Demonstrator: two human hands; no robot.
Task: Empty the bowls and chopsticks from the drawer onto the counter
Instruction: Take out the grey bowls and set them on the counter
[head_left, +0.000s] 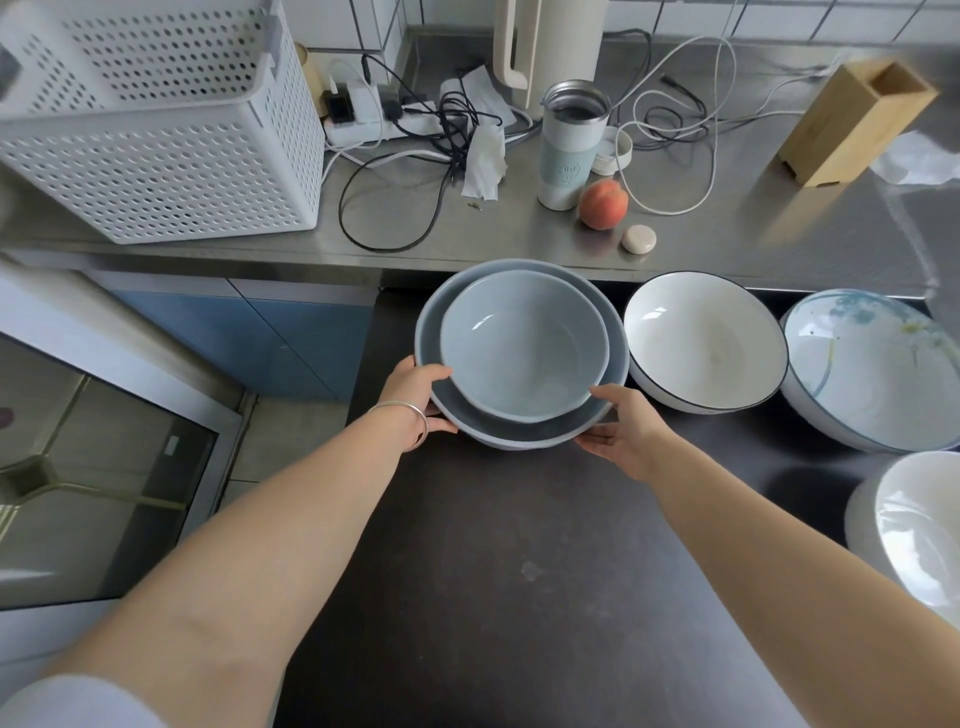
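Bowls fill the middle of the view: two grey-blue ones nested, the small bowl (522, 340) sitting inside the big bowl (511, 431), held above the dark floor of the open drawer (467, 571) near its far edge, just below the counter lip. The left hand (415, 402) grasps the stack at its left rim, thumb over the edge and fingers under; a thin bracelet (410, 415) circles that wrist. The right hand (621, 423) grasps the right rim the same way, thumb on top, fingers curled beneath.

A steel counter (519, 244) runs across the far side, backed by white tile (779, 15). On it, from largest to smallest: a white perforated basket (156, 130) at the left, a cream kettle (545, 47) at the back, a hollow wooden block (857, 119) at the right, a pale flask (569, 145) standing open with its lid (615, 150) beside it, a power strip (374, 119) tangled in black and white cables, a crumpled tissue (483, 161), a peach (602, 202) — touching the flask's base — and a small cream pebble-shaped object (639, 239).

In the drawer, right of the held stack, lean a white bowl with a dark rim (706, 343), then a bowl with blue markings (878, 374), and a white bowl (919, 525) at the right edge. Blue cabinet fronts (291, 332) and a glass-fronted door (93, 467) lie to the left.

The flask carries a faint emblem, too small to read; no other writing is legible.
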